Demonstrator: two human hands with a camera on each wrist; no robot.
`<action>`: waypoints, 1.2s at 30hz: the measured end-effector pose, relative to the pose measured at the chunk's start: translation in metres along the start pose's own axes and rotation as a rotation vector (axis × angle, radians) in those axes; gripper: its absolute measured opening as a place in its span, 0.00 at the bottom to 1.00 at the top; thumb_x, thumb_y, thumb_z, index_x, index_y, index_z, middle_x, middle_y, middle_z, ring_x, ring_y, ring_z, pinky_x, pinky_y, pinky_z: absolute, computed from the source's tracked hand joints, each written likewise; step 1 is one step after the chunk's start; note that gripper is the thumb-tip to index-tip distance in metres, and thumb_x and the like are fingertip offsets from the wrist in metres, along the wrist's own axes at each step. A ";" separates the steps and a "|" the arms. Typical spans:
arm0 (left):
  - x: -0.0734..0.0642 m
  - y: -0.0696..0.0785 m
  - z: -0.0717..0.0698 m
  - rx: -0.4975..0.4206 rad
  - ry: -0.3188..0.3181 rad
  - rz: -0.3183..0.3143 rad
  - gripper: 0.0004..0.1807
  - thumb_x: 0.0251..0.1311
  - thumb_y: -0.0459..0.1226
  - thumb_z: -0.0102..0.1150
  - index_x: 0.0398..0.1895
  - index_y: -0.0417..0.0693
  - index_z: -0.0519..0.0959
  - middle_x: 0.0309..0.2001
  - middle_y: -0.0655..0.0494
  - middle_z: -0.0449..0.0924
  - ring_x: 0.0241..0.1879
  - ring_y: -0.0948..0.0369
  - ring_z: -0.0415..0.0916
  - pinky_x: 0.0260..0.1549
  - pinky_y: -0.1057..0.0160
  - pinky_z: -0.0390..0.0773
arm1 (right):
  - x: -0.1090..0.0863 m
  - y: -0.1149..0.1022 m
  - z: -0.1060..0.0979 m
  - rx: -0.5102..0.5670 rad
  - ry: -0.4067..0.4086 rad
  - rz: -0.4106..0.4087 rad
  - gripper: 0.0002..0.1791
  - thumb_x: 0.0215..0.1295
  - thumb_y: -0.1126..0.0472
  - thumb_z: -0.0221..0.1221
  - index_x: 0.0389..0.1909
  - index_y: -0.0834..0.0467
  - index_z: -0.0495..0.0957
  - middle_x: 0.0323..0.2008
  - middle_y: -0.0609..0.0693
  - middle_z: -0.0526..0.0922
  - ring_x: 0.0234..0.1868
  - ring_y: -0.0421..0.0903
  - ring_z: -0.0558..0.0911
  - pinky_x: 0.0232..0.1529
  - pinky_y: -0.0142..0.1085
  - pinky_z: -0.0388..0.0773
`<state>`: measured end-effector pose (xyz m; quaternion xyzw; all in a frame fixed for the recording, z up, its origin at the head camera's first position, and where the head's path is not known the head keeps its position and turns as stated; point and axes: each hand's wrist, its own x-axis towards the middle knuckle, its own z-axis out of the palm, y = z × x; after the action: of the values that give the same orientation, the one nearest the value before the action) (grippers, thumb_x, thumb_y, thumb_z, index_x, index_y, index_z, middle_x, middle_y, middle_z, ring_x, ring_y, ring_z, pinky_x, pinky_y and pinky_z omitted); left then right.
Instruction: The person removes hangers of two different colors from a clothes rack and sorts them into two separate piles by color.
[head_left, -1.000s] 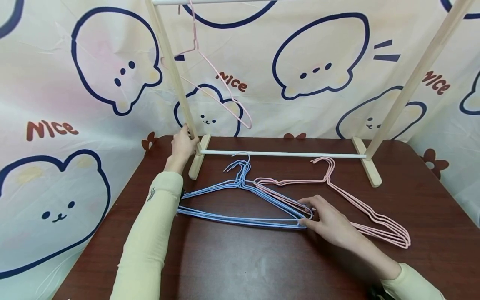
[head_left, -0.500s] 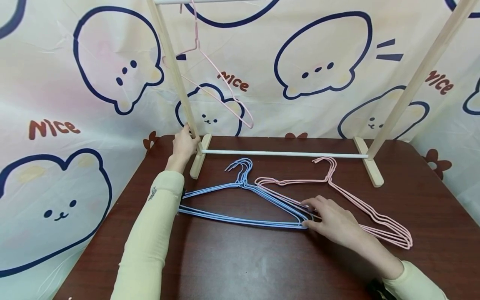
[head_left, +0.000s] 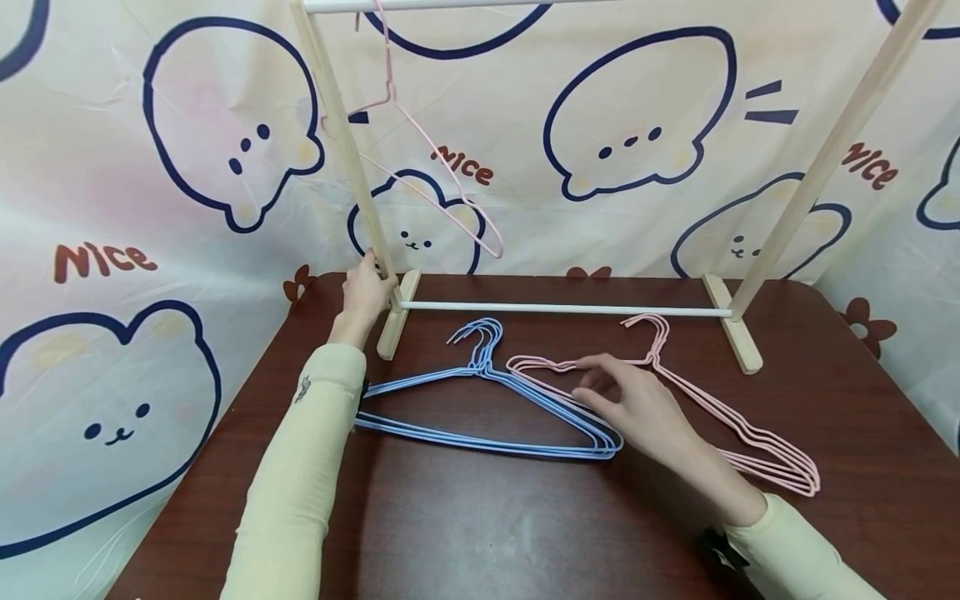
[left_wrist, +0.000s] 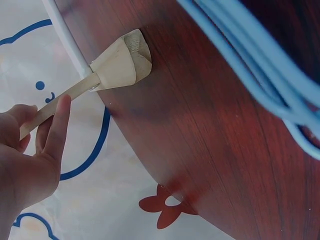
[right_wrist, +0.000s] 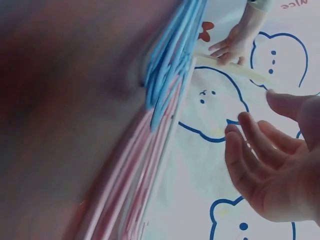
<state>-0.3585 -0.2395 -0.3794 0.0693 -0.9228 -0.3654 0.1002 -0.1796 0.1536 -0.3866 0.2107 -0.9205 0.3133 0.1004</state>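
Note:
My left hand (head_left: 363,292) holds the left wooden post (head_left: 347,150) of a clothes rack low down, near its foot. In the left wrist view, thumb and fingers lie around the post (left_wrist: 75,91). My right hand (head_left: 637,408) is raised over the table with nothing in it, fingers loosely bent and apart from the thumb. Below it lies a stack of blue clothes hangers (head_left: 551,452), hooks toward the rack. Pink clothes hangers (head_left: 705,400) lie to the right, their left ends overlapping the blue ones. One pink hanger (head_left: 390,83) hangs from the rack's top bar.
The rack's white lower bar (head_left: 562,308) runs between two wooden feet on the brown table (head_left: 480,533). Its right post (head_left: 832,158) leans up at the right. Behind stands a printed cloth (head_left: 510,108) with bear drawings.
My right hand has let go of the blue hangers' right corner and risen up and to the left. The blue hooks now lie closer together. My left hand stays on the post.

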 end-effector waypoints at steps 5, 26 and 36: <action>0.000 -0.001 -0.001 -0.004 -0.003 -0.002 0.26 0.70 0.35 0.51 0.70 0.44 0.63 0.54 0.36 0.78 0.49 0.40 0.82 0.35 0.55 0.88 | 0.016 -0.010 0.002 0.113 0.068 -0.050 0.20 0.65 0.57 0.65 0.57 0.51 0.77 0.38 0.42 0.86 0.36 0.38 0.85 0.37 0.35 0.83; 0.002 -0.002 0.000 -0.017 -0.005 -0.002 0.27 0.70 0.35 0.52 0.71 0.45 0.62 0.56 0.35 0.77 0.49 0.40 0.82 0.33 0.55 0.87 | 0.083 -0.038 0.021 0.425 0.301 -0.197 0.23 0.67 0.60 0.64 0.62 0.52 0.75 0.45 0.50 0.86 0.35 0.42 0.86 0.27 0.35 0.85; -0.001 -0.001 0.000 -0.015 -0.002 0.000 0.26 0.70 0.35 0.50 0.70 0.45 0.63 0.57 0.35 0.77 0.50 0.40 0.82 0.35 0.56 0.87 | 0.106 -0.056 0.025 0.479 0.369 -0.260 0.28 0.65 0.61 0.65 0.65 0.52 0.72 0.48 0.52 0.85 0.41 0.44 0.86 0.31 0.32 0.84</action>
<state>-0.3572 -0.2402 -0.3804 0.0684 -0.9202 -0.3724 0.0997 -0.2502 0.0634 -0.3428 0.2837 -0.7523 0.5384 0.2524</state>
